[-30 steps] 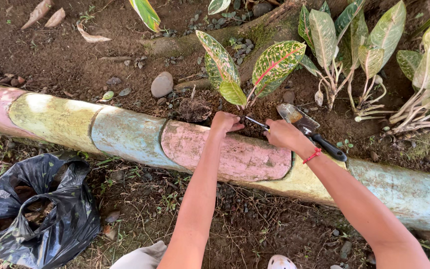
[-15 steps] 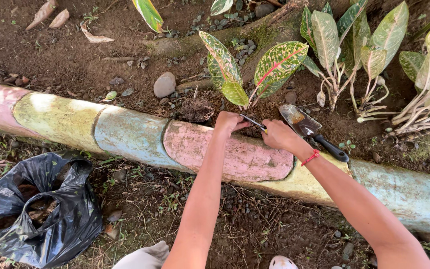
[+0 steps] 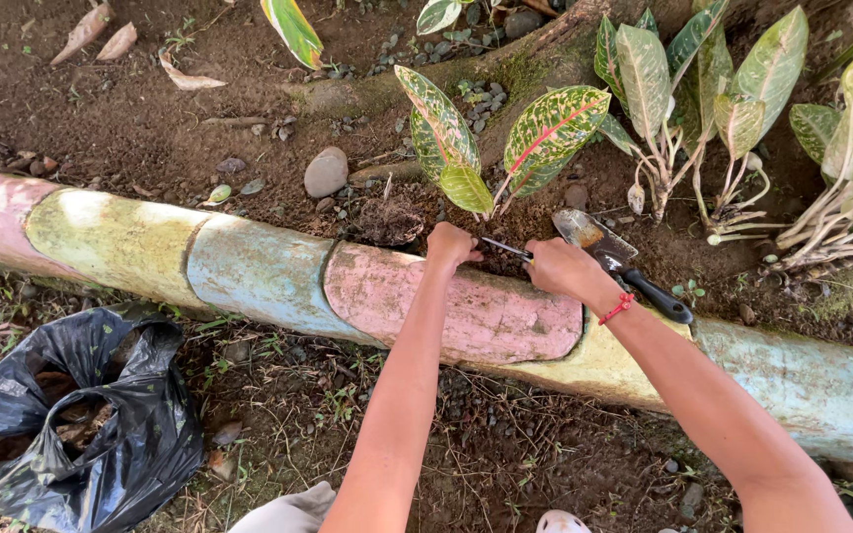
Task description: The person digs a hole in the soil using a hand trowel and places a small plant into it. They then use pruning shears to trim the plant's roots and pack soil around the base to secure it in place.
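Your left hand (image 3: 451, 244) is a closed fist at the foot of the spotted plant (image 3: 505, 148); I cannot tell what it grips; your right hand (image 3: 563, 269) squeezes thin scissors (image 3: 505, 249) pointing at the stems; cut low and slowly; mind the trowel (image 3: 619, 262) lying beside your wrist on the painted curb (image 3: 249, 276).

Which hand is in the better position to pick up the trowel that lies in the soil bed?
Probably the right hand. The trowel lies just beside it, its black handle running close along the right wrist. The left hand is farther away, at the base of the variegated plant. The right hand already holds a thin tool, though.
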